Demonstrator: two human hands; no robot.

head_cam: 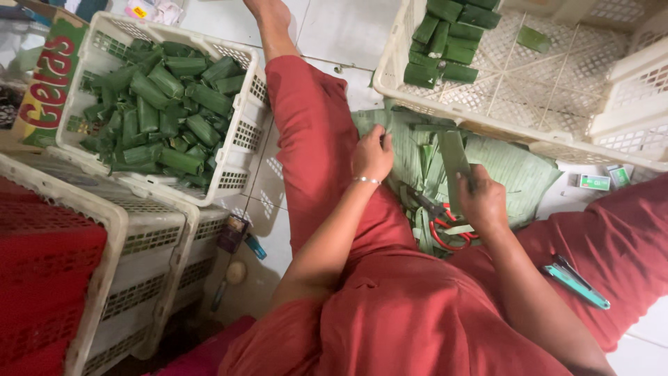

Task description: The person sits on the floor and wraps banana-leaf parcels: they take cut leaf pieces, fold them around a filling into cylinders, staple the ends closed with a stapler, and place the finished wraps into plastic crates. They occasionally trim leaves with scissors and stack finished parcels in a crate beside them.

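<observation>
I sit on the floor in red clothes with a stack of green banana leaf sheets (508,167) between my legs. My left hand (372,154) rests on the left edge of the stack, fingers curled on a leaf. My right hand (481,202) pinches a narrow strip of leaf (452,157) that stands up from the stack. Red-handled scissors (445,230) lie on the leaves just under my right hand.
A white basket (236,139) at left is full of green leaf-wrapped rolls. A second white basket (529,76) ahead holds several rolls in its far corner. A teal stapler (576,282) lies on my right leg. Stacked crates stand at lower left; small boxes (595,182) lie on the floor.
</observation>
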